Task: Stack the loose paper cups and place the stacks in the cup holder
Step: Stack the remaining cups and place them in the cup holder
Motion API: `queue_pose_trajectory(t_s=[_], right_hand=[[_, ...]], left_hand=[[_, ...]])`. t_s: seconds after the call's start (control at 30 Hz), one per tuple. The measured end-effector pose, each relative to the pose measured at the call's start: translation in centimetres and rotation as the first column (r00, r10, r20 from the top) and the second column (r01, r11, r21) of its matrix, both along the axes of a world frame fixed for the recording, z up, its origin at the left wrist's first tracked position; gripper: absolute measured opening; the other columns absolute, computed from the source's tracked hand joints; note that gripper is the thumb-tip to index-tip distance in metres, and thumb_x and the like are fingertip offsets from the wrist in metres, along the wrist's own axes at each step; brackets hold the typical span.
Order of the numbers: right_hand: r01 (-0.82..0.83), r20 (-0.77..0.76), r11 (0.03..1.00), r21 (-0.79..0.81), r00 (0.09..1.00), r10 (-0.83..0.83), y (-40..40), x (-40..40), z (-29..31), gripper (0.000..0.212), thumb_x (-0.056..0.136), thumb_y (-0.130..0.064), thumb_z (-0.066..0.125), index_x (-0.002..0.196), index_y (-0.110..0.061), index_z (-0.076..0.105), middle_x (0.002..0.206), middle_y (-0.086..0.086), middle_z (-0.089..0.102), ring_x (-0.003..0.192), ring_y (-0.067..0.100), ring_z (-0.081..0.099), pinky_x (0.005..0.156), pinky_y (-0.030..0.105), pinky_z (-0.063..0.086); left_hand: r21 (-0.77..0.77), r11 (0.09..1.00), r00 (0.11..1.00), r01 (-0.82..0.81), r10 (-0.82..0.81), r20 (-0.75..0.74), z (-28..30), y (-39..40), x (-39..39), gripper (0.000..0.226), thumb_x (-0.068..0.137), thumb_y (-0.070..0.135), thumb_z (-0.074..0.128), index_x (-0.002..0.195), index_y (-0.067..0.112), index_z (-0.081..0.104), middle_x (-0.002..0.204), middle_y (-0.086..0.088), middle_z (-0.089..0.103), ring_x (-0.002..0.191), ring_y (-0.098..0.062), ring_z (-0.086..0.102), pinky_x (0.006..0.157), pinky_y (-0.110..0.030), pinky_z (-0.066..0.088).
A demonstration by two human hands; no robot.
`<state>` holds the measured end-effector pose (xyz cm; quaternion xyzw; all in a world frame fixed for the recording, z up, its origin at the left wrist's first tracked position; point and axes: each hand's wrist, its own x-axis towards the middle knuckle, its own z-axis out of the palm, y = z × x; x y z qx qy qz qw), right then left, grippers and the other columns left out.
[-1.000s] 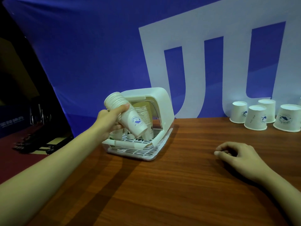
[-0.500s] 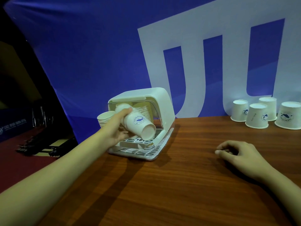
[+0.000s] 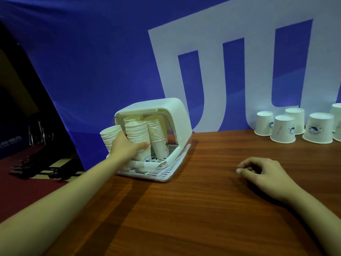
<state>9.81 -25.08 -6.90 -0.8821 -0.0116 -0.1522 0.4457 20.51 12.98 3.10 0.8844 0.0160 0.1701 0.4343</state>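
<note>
At the far left we see only a dark area beyond the worktop [image 3: 184, 209], with blurred dark shapes on a reddish floor that we cannot identify. Our left forearm runs up from the lower left corner to the left hand [image 3: 127, 147], which reaches into the open front of the white cup holder [image 3: 171, 115]. Its fingers curl round a stack of paper cups [image 3: 137, 133] that stands on the holder's slotted tray; the thumb shows on the stack's right side, while the other fingers are hidden behind the cups. The stack's lower end is partly covered by the hand, so whether it rests fully on the tray is unclear. Just left of the hand a second stack [image 3: 109, 134] leans outward at the holder's left edge, its base hidden behind the wrist. To the right of the held one, a taller stack [image 3: 158, 133] stands inside under the hood, and another seems to sit behind, mostly hidden.

Further right, the right hand [image 3: 262, 174] rests on the wood with fingers loosely curled, holding nothing. At the back right, against the blue and white banner [image 3: 92, 61], loose cups [image 3: 283, 129] stand upside down in a close group; the rightmost is cut off by the frame edge.
</note>
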Motion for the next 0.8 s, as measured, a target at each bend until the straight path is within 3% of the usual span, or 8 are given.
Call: queue_pose_trajectory(t_s=[0.17,0.3,0.43,0.57,0.63,0.73,0.8], right_hand=[[0.002,-0.006,1.0,0.006,1.0,-0.002,0.0,0.0,0.0,0.005,0.087,-0.032,0.08,0.083,-0.031,0.077,0.08,-0.003,0.076,0.071,0.014,0.069,0.064,0.018,0.05],[0.004,0.005,1.0,0.002,1.0,-0.004,0.0,0.0,0.1,0.006,0.086,-0.032,0.081,0.082,-0.031,0.077,0.078,-0.005,0.075,0.068,0.007,0.067,0.062,0.012,0.048],[-0.003,0.01,1.0,0.011,1.0,0.003,0.0,0.0,0.0,0.006,0.087,-0.03,0.081,0.081,-0.029,0.077,0.075,-0.004,0.075,0.068,0.009,0.066,0.065,0.013,0.047],[-0.004,0.009,1.0,0.016,1.0,0.004,0.0,-0.1,0.1,0.006,0.087,-0.03,0.081,0.082,-0.029,0.077,0.073,-0.006,0.074,0.067,0.009,0.065,0.064,0.013,0.048],[-0.005,0.012,1.0,0.015,1.0,0.005,0.1,-0.2,0.1,0.006,0.086,-0.03,0.081,0.081,-0.029,0.077,0.071,-0.009,0.072,0.066,0.008,0.065,0.064,0.014,0.047],[-0.002,0.018,1.0,0.002,1.0,0.002,0.2,-0.3,0.2,0.008,0.086,-0.03,0.081,0.08,-0.031,0.077,0.072,-0.006,0.072,0.066,0.008,0.065,0.063,0.02,0.048],[-0.001,0.014,1.0,-0.001,1.0,0.001,0.2,-0.3,0.3,0.008,0.086,-0.029,0.081,0.079,-0.031,0.077,0.072,-0.006,0.072,0.066,0.008,0.065,0.067,0.025,0.049]], left_hand=[[-0.083,0.996,0.999,0.028,-0.032,-0.038,-0.6,0.2,-0.6,0.039,0.077,0.024,0.093,0.104,0.027,0.065,0.097,0.01,0.071,0.089,-0.012,0.069,0.064,-0.027,0.05],[0.04,0.999,0.999,0.021,-0.019,-0.045,-1.0,1.2,-0.6,0.049,0.072,0.036,0.095,0.114,0.03,0.069,0.107,0.009,0.074,0.104,-0.018,0.069,0.091,-0.043,0.058],[0.212,0.977,1.0,-0.012,0.017,-0.025,-0.4,2.0,-0.8,0.04,0.074,0.052,0.09,0.102,0.038,0.066,0.095,0.02,0.069,0.099,-0.016,0.067,0.09,-0.044,0.058],[0.131,0.99,0.999,-0.042,0.04,0.022,-0.4,1.7,-0.8,0.036,0.072,0.051,0.092,0.093,0.041,0.064,0.099,0.016,0.07,0.106,-0.018,0.067,0.096,-0.046,0.057],[0.115,0.993,0.999,-0.035,0.032,0.027,-0.3,1.4,-0.8,0.034,0.074,0.047,0.092,0.093,0.04,0.065,0.101,0.013,0.071,0.105,-0.017,0.068,0.092,-0.042,0.058],[0.168,0.986,1.0,-0.011,0.013,-0.008,0.2,0.8,-0.8,0.034,0.077,0.047,0.089,0.1,0.033,0.069,0.094,0.012,0.071,0.095,-0.011,0.068,0.069,-0.028,0.051],[0.196,0.98,1.0,-0.01,0.013,-0.014,0.3,0.8,-0.9,0.035,0.078,0.048,0.089,0.102,0.032,0.07,0.092,0.012,0.071,0.089,-0.006,0.066,0.063,-0.025,0.046]])
